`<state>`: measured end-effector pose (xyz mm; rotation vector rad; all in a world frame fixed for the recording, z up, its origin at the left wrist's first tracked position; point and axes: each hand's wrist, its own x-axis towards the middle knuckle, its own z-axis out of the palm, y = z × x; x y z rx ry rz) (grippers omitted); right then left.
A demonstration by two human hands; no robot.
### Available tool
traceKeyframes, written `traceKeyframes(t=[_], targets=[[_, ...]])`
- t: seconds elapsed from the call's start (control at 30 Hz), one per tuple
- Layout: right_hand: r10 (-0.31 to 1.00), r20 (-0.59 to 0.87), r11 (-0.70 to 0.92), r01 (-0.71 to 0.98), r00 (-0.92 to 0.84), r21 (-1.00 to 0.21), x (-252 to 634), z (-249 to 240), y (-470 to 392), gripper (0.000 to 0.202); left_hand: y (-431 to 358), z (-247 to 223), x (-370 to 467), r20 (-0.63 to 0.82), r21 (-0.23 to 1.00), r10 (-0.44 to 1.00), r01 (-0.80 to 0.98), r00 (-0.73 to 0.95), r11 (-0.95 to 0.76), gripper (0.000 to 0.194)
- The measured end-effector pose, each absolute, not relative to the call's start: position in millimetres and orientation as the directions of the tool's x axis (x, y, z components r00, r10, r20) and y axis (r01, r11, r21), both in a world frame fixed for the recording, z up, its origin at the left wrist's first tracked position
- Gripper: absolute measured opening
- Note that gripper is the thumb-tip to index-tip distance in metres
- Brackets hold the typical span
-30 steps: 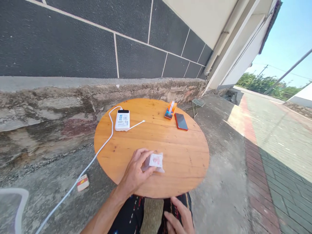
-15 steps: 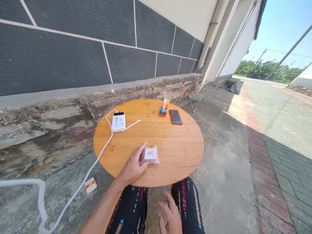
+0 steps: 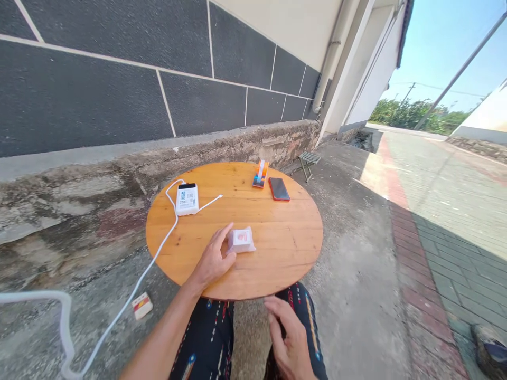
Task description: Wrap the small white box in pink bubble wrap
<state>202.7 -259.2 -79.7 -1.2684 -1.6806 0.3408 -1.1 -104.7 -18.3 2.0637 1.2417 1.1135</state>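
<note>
A small white box in pinkish, translucent wrapping [image 3: 242, 238] lies on the near part of the round wooden table [image 3: 277, 264]. My left hand [image 3: 214, 258] rests at the box's left side, thumb by its front corner and index finger behind it. The thumb and fingers are apart, cupped beside the box rather than closed on it; whether they touch the wrapping I cannot tell. Below the table's front edge, over my right knee, my right hand [image 3: 291, 335] holds nothing. Its fingers are loosely bent, with a gap between thumb and index finger.
Toward the back stand an orange tape dispenser [image 3: 260, 174] and a red-edged phone [image 3: 279, 189]. At the left is a white device with a label [image 3: 187, 199] and white cables. A small carton [image 3: 142, 306] lies on the ground; a folding stool [image 3: 307, 164] stands behind.
The wrapped box has shifted away from me and slightly out of my left hand, which also moved forward a little. My right hand has risen toward the table edge. The view has turned slightly.
</note>
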Motion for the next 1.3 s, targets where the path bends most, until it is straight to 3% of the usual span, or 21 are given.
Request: traceKeyframes(t=[0.1, 0.17, 0.27, 0.37, 0.73, 0.97, 1.17, 1.3], targets=[[0.890, 0.447, 0.316, 0.583, 0.093, -0.749, 215, -42, -217, 0.031, -106, -18, -1, 0.420, 0.733, 0.876, 0.480, 0.239, -0.482, 0.068], [0.909, 0.415, 0.336, 0.557, 0.017, -0.759, 217, -25, -183, 0.044, -106, -18, 0, 0.429, 0.729, 0.875, 0.485, 0.225, -0.482, 0.066], [0.929, 0.334, 0.369, 0.477, -0.161, -0.798, 213, -14, -135, 0.082, -105, -19, 2, 0.429, 0.721, 0.876, 0.502, 0.218, -0.478, 0.063], [0.911, 0.291, 0.389, 0.367, -0.294, -0.845, 204, -16, -104, 0.098, -103, -20, 2, 0.432, 0.721, 0.875, 0.498, 0.220, -0.481, 0.060], [0.923, 0.344, 0.384, 0.395, -0.171, -0.834, 191, -29, -94, 0.069, -100, -22, 2, 0.422, 0.728, 0.874, 0.484, 0.241, -0.485, 0.055], [0.912, 0.390, 0.398, 0.515, -0.129, -0.759, 187, -32, -100, 0.076, -96, -30, 3, 0.420, 0.697, 0.879, 0.539, 0.227, -0.473, 0.052], [0.900, 0.418, 0.414, 0.549, -0.127, -0.726, 188, -26, -112, 0.093, -93, -37, -1, 0.469, 0.682, 0.853, 0.520, 0.228, -0.514, 0.067], [0.908, 0.419, 0.305, 0.647, 0.024, -0.698, 197, -36, -132, 0.067, -86, -47, -6, 0.421, 0.809, 0.903, 0.416, 0.082, -0.415, 0.065]])
